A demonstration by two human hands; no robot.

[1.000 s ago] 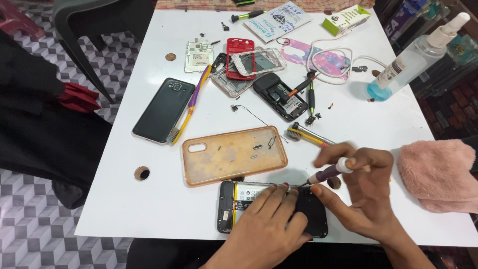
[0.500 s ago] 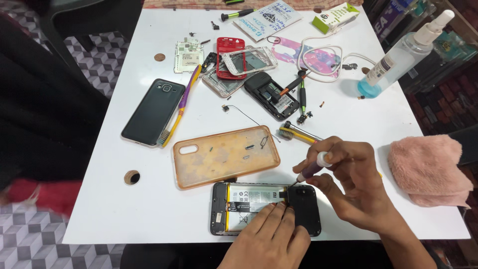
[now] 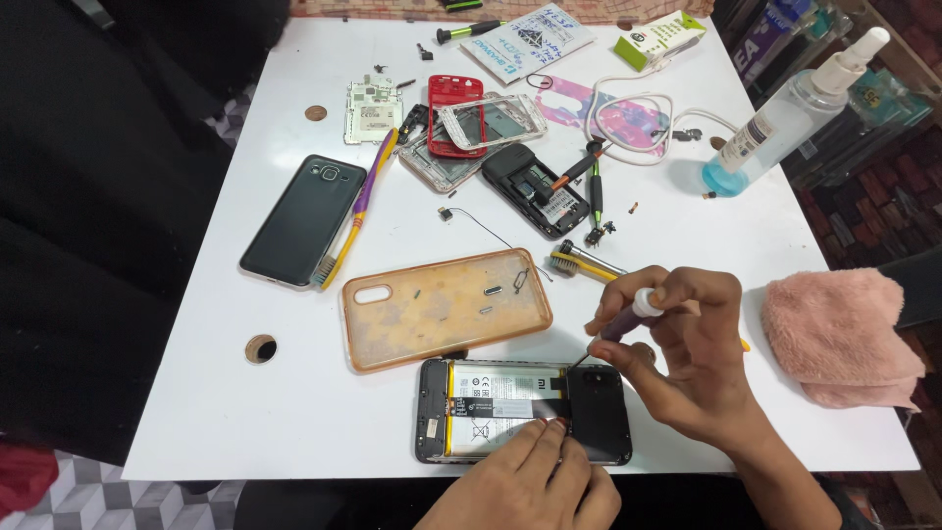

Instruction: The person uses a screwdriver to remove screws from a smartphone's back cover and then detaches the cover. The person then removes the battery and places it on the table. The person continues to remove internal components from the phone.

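Observation:
An opened black phone (image 3: 491,407) lies at the near edge of the white table (image 3: 245,412), its battery and inner cover showing. My left hand (image 3: 525,486) presses its fingertips on the phone's lower edge and holds it flat. My right hand (image 3: 687,358) grips a small screwdriver (image 3: 618,329) with a dark handle and white cap, its tip touching the phone's upper right part. A clear orange phone case (image 3: 446,306) with a few small screws and parts in it lies just behind the phone.
A dark phone (image 3: 299,221) with a purple-yellow toothbrush (image 3: 355,211) lies left. Dismantled phones, a red frame (image 3: 453,113) and tools sit at the back. A spray bottle (image 3: 785,113) stands right, a pink cloth (image 3: 839,334) near right. A dark-clothed person is at the left.
The view has shifted so the table sits further right. My right hand has tipped the screwdriver lower onto the phone. My left hand stays on the phone's edge.

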